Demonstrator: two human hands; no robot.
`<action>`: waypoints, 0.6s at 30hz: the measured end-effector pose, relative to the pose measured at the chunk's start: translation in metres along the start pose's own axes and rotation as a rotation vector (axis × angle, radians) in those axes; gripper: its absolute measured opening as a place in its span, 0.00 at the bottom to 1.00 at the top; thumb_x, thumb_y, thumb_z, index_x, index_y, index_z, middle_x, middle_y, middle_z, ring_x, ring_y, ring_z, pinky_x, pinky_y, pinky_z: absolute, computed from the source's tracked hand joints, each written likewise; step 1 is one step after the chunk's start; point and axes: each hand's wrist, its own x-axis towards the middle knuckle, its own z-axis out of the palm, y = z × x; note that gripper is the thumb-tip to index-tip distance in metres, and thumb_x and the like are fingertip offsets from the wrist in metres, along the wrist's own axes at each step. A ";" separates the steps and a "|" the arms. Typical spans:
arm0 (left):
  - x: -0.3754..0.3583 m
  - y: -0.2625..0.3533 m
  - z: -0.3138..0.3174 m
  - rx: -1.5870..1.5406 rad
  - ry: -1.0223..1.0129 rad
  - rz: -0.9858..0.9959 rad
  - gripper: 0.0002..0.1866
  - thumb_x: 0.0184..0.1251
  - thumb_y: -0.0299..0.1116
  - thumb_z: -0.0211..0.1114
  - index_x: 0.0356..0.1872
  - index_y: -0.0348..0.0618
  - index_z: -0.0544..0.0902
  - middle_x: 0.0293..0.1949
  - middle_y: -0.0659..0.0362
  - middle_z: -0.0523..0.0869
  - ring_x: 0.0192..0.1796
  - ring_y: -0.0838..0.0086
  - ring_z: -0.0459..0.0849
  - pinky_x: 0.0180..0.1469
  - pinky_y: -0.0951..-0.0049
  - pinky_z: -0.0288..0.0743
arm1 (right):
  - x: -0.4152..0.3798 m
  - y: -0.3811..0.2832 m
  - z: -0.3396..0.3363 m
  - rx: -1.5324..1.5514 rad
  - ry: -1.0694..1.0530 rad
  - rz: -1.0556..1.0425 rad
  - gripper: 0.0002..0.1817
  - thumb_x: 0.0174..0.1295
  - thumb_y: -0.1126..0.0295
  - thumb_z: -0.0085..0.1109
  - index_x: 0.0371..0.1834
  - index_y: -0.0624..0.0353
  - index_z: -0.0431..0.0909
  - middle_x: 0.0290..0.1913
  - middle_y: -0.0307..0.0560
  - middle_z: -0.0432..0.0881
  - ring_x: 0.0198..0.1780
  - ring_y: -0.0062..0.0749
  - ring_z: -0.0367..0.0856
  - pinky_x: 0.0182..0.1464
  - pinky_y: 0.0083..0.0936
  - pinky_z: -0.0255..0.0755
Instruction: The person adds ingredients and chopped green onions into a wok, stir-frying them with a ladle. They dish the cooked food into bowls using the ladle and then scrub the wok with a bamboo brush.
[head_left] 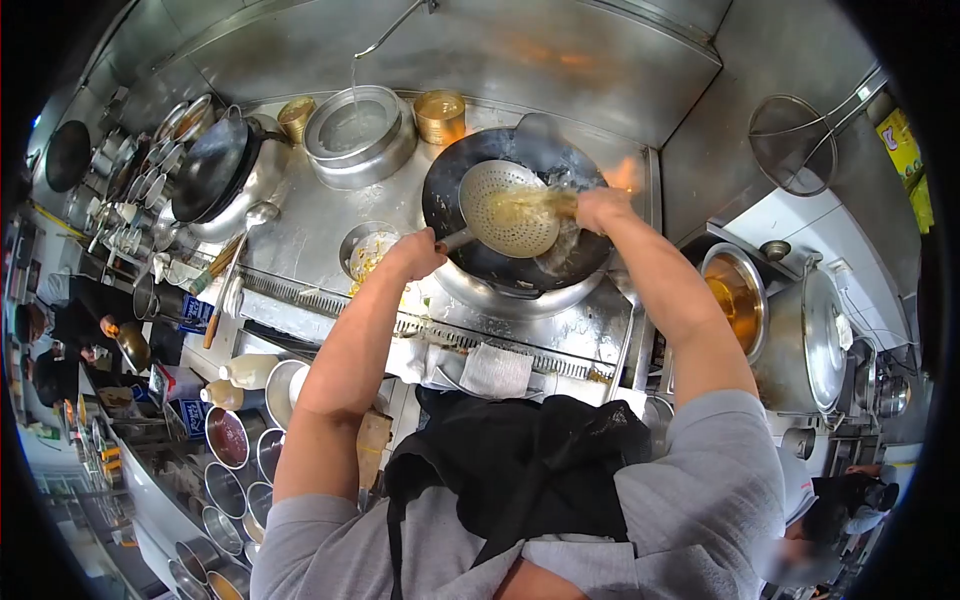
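Note:
My left hand point(415, 255) is closed round the handle of a perforated skimmer point(490, 185), whose round bowl is over the wok. My right hand point(604, 210) grips a straw-coloured wok brush point(562, 206). Its blurred bristles lie against the skimmer's bowl, with splashing water around them. Beneath both is a large black wok point(445, 200) on the range, with some liquid inside. Flames point(626, 175) show beyond its right rim.
A lidded metal pot point(360, 170) and a brass-coloured tin point(440, 125) stand behind. A ladle point(250, 235) lies at left near stacked woks point(215, 170). At right are a bowl of amber liquid point(745, 315), a stockpot point(785, 350) and a hanging strainer point(765, 130). Other people are farther off.

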 end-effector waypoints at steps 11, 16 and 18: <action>-0.009 0.003 0.003 -0.027 0.071 -0.050 0.20 0.66 0.44 0.63 0.46 0.34 0.80 0.39 0.40 0.88 0.41 0.48 0.88 0.44 0.54 0.82 | 0.011 0.017 0.012 0.086 0.063 -0.031 0.25 0.61 0.55 0.57 0.62 0.44 0.79 0.59 0.48 0.84 0.59 0.45 0.84 0.57 0.43 0.77; -0.006 0.015 -0.024 -0.397 -0.223 -0.201 0.17 0.67 0.42 0.62 0.37 0.33 0.81 0.22 0.52 0.83 0.21 0.65 0.81 0.25 0.62 0.76 | -0.002 -0.021 -0.002 0.409 0.365 0.004 0.26 0.64 0.52 0.52 0.68 0.31 0.74 0.55 0.53 0.85 0.57 0.48 0.84 0.56 0.46 0.78; -0.004 0.016 -0.034 -0.346 -0.240 -0.188 0.17 0.68 0.43 0.63 0.37 0.34 0.81 0.21 0.54 0.82 0.20 0.68 0.79 0.24 0.64 0.74 | 0.004 -0.067 0.013 0.317 0.302 -0.072 0.30 0.65 0.51 0.52 0.72 0.36 0.70 0.54 0.56 0.85 0.57 0.52 0.83 0.58 0.46 0.77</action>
